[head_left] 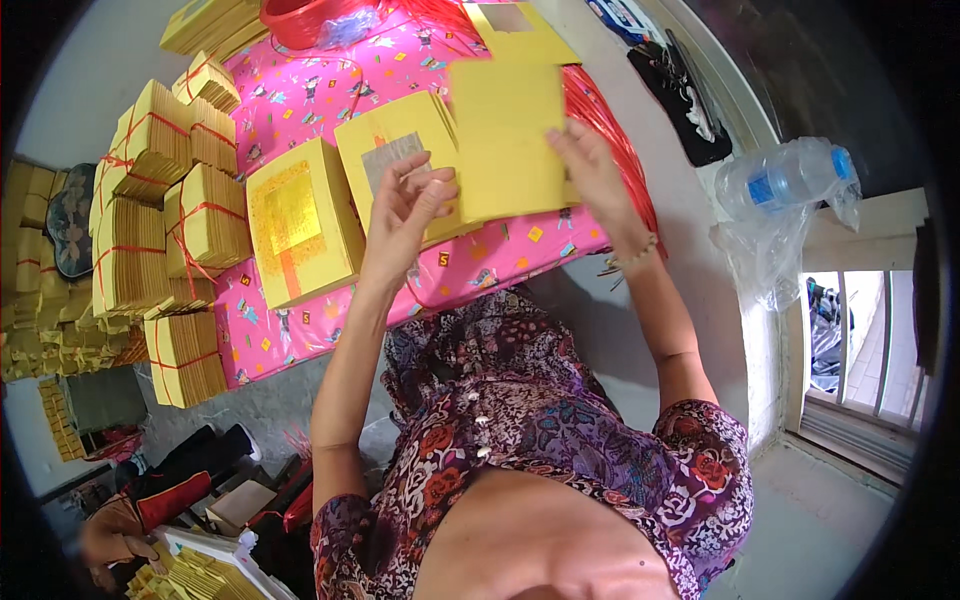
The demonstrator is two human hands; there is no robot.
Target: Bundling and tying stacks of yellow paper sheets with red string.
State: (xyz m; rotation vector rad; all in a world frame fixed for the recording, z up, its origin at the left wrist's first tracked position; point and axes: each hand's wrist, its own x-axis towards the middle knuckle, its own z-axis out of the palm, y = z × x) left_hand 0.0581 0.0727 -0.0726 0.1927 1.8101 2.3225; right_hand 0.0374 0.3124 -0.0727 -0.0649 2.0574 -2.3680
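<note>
My right hand (592,175) grips a plain yellow paper sheet (508,135) by its right edge, thumb on the near face. The sheet is raised over the right side of the pink table and looks slightly blurred. My left hand (408,205) is loosely curled with its fingers apart, left of the sheet and in front of the middle stack of yellow paper (360,128), which bears a silver square; I see nothing in this hand. Further left lies a thicker stack of yellow paper (330,220) with a gold square (293,215) on top.
Bundles of yellow paper (160,250) tied with red string are piled along the pink patterned tablecloth's (325,330) left side. Red strands (625,150) hang at its right edge; a red basin (300,22) stands far back. Plastic bottles (785,190) lie right. Another person's hand (120,545) shows lower left.
</note>
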